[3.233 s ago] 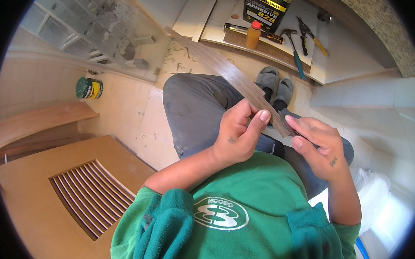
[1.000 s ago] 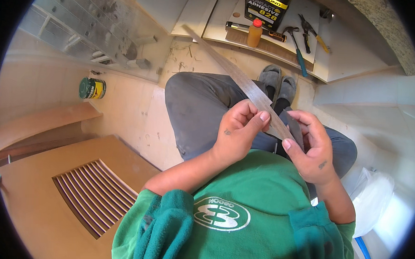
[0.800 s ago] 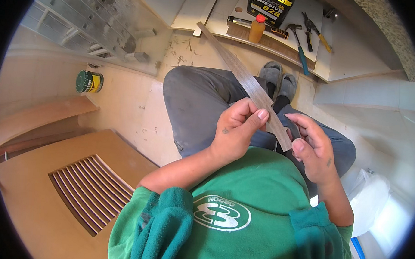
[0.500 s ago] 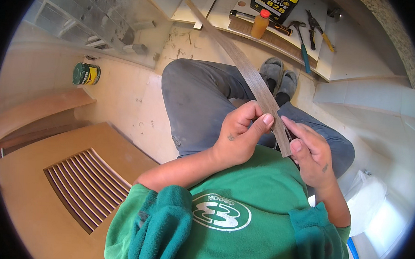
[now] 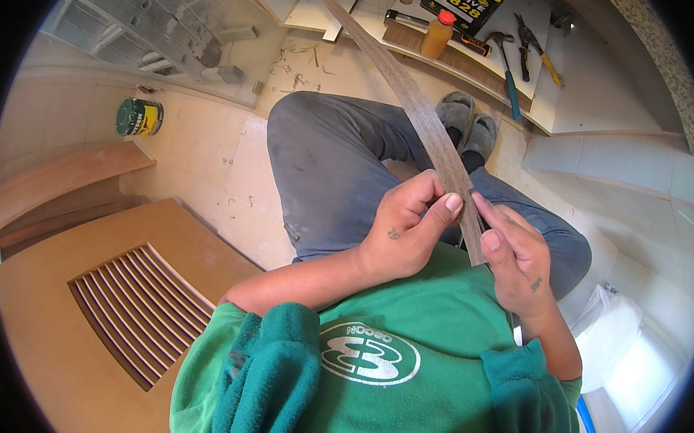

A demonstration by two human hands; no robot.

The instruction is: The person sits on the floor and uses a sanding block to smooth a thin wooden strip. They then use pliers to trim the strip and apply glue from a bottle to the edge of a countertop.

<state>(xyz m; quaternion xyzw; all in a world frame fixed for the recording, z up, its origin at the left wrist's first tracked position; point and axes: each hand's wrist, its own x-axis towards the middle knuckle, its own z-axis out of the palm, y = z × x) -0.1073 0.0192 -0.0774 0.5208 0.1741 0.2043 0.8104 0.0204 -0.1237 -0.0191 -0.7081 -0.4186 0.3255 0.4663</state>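
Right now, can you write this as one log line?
left hand: pinches brown strip | right hand: at strip's right edge, grip unclear | bottle: upright, left of hammer | green tin: off to the left

A head-worn fisheye view looks down from close above the left hand (image 5: 403,225) and right hand (image 5: 521,263).

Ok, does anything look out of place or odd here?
Thin dark curled scraps lie scattered on the pale floor, upper left of centre, like uncleared litter. The long grey-brown wood-grain strip looks bowed, though fisheye distortion may explain that.
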